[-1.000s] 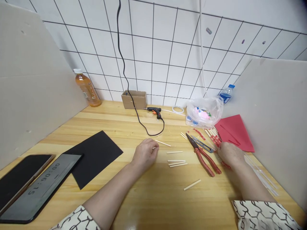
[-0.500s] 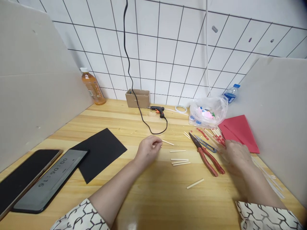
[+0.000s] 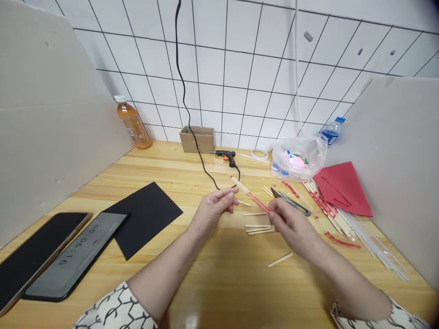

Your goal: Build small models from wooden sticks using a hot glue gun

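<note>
My right hand (image 3: 286, 224) pinches the lower end of a chopstick in a red-and-white wrapper (image 3: 255, 199), which slants up to the left and is blurred. Just left of it, my left hand (image 3: 217, 205) has its fingers loosely bent, thumb and forefinger slightly apart below the wrapper's upper end. Nothing shows between them. Short cut stick pieces (image 3: 259, 231) lie on the table between the hands, and one more piece (image 3: 280, 260) lies nearer. Pliers (image 3: 275, 193) are mostly covered by my right hand, with thread snips (image 3: 297, 204) beside them.
Wrapped chopsticks (image 3: 325, 203) and red paper (image 3: 345, 188) lie at right, with clear strips (image 3: 382, 251). Behind are a plastic bag (image 3: 298, 160), a glue gun (image 3: 226, 156) with its cord, and a cardboard box (image 3: 198, 140). Black paper (image 3: 144, 219) and a phone timer (image 3: 77, 258) lie left.
My right hand has come from the wrapped chopsticks at right to the middle, bringing one wrapped chopstick. My left hand has shifted slightly right, its fingers looser.
</note>
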`<state>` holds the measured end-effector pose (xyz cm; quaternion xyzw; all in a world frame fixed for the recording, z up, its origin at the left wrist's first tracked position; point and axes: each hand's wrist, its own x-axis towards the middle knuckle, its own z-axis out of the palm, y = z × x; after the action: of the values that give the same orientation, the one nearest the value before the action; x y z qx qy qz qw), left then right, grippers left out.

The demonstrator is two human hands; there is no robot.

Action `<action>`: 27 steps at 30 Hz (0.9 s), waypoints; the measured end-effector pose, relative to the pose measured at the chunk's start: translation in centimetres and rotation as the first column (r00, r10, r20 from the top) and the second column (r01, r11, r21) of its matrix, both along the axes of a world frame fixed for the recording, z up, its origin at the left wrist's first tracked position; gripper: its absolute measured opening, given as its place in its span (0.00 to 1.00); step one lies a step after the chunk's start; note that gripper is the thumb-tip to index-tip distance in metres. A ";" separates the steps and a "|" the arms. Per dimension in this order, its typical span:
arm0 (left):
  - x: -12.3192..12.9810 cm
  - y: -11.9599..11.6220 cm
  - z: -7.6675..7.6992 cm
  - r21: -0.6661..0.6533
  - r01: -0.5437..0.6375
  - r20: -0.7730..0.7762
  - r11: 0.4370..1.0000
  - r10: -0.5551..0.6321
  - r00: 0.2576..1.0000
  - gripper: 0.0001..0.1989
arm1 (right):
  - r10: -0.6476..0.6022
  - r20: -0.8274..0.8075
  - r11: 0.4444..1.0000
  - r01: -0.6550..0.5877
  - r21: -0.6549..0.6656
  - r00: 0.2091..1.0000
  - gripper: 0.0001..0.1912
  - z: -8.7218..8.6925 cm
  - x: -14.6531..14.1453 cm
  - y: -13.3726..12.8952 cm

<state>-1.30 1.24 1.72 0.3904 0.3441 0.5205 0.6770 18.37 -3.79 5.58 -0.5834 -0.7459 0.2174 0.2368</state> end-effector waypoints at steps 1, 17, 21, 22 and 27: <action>0.0 0.0 0.0 -0.007 0.000 0.037 1.000 0.000 0.999 0.16 | 0.022 -0.022 1.000 -0.023 -0.012 1.000 0.07 -0.6 -0.8 0.0; -0.5 0.7 -0.1 -0.075 -0.195 0.132 0.978 0.203 0.970 0.13 | 0.162 -0.198 0.955 -0.204 -0.214 0.967 0.16 -3.2 0.7 0.6; -0.2 0.3 -0.1 -0.038 -0.234 0.086 0.971 0.237 0.968 0.11 | 0.174 -0.148 0.967 -0.197 -0.162 0.974 0.18 -3.5 0.2 0.2; -0.2 0.2 -0.1 -0.030 -0.244 0.077 0.969 0.246 0.966 0.11 | 0.174 -0.146 0.969 -0.195 -0.152 0.974 0.18 -3.6 0.1 0.1; 0.2 -0.4 0.0 -0.001 -0.266 0.017 0.964 0.266 0.964 0.11 | 0.165 -0.131 0.979 -0.179 -0.101 0.978 0.18 -3.8 -0.6 -0.4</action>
<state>-1.14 0.85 1.76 0.3366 0.3873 0.6101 0.6037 17.75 -4.21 1.74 -0.5147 -0.7643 0.3141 0.2289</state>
